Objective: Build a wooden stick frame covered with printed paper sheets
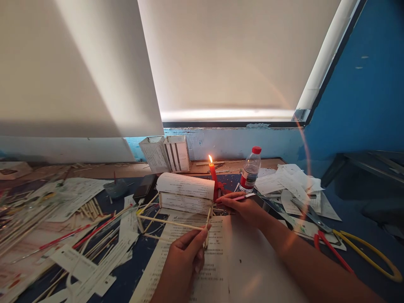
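Observation:
My left hand [187, 248] grips a corner of a light frame of thin wooden sticks [172, 221], held over the printed sheets. Printed paper panels [186, 203] cover the far part of the frame, and the top one is curved. In my right hand [244, 209] is a slim pink pen-like tool [238, 198] with a pale flat end; its exact kind is unclear. The fingertips of that hand are at the frame's right corner, close to a lit red candle [213, 171]. An open booklet [205, 265] lies under both hands.
A water bottle [251, 170] with a red cap stands right of the candle. Scissors [369, 250] and red-handled pliers [334, 250] lie at right. Paper strips [97, 269] and loose sticks [28, 223] clutter the left. Two paper boxes [176, 154] stand behind.

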A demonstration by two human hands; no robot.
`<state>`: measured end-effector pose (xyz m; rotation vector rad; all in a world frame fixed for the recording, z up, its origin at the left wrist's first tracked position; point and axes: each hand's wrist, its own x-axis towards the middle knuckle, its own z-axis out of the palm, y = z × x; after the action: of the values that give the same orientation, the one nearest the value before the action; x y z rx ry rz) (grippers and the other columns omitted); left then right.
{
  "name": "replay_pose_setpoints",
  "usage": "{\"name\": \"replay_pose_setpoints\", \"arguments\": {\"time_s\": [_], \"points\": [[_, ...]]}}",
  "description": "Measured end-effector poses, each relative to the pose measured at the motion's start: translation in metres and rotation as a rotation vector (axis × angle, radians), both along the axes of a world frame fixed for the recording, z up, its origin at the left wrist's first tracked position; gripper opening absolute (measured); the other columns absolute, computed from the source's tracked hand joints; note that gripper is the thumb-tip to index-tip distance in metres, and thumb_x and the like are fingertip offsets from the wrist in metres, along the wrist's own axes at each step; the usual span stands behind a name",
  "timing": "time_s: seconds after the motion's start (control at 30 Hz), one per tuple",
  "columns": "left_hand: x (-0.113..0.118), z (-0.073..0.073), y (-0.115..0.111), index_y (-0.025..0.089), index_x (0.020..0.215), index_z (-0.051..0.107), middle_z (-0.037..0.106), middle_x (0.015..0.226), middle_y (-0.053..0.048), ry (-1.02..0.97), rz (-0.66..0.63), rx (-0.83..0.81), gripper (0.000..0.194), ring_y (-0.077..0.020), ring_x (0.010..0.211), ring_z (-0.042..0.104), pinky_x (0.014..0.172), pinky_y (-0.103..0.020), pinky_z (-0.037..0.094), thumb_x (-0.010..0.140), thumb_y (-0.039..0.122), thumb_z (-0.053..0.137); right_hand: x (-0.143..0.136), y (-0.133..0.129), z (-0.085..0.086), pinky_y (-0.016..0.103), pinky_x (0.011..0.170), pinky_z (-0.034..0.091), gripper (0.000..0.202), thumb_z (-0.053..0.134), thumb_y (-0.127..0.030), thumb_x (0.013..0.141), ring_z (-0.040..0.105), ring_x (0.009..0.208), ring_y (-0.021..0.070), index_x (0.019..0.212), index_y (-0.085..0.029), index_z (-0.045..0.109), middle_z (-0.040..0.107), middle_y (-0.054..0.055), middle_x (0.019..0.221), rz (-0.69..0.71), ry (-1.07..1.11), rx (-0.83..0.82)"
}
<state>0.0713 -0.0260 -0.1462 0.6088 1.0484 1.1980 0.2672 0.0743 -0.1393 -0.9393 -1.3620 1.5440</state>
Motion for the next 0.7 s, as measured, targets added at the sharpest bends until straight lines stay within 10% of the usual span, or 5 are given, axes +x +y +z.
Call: {"name": "replay_pose_setpoints", "arguments": {"time_s": [0.7], "points": [[0.0, -0.002, 0.001, 0.014, 0.075, 0.075, 0.043, 0.043, 0.008, 0.017, 0.007, -0.015, 0.046, -0.0012, 0.035, 0.028, 0.034, -0.016, 0.015, 0.056, 0.053, 0.09, -0.007, 0.003, -0.01, 0.028, 0.059, 0.037, 0.042, 0.069, -0.057, 0.086, 0.049, 0.064, 0.0137, 0.097, -0.019, 0.081, 0.07, 0.005, 0.076, -0.074, 0.034, 0.095]]}}
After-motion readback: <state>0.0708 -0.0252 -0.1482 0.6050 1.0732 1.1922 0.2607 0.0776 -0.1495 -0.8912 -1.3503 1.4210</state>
